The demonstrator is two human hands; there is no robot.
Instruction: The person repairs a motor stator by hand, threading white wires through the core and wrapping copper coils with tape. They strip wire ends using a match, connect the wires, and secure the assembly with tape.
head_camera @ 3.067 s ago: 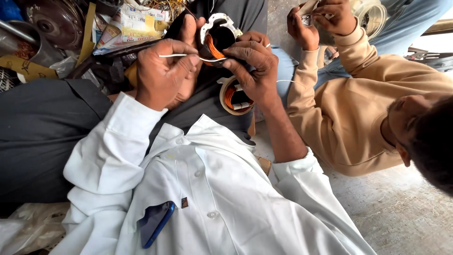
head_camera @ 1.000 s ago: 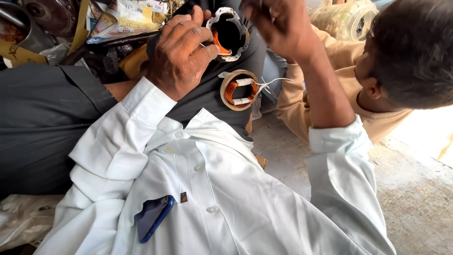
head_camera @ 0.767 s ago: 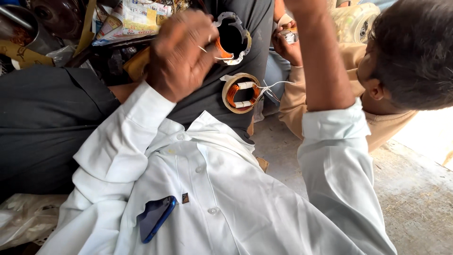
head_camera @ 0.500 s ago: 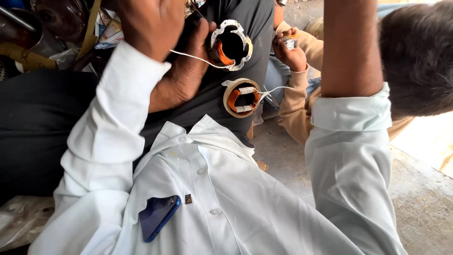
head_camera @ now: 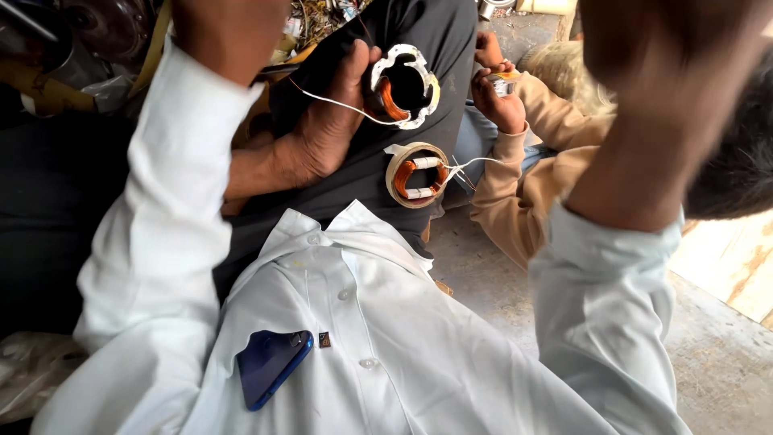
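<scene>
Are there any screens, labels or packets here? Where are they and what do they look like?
Phone: glossy dark blue rounded rectangle, poking from the white shirt pocket.
Tag: tiny dark square on the shirt, right beside the phone.
Plastic bag: crumpled, clear, bottom left.

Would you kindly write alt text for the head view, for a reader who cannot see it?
A person in a white shirt raises the left hand and right hand close to the camera. Beneath, another hand holds a white ring with copper coils, a second ring below it; a person in tan crouches nearby.
</scene>
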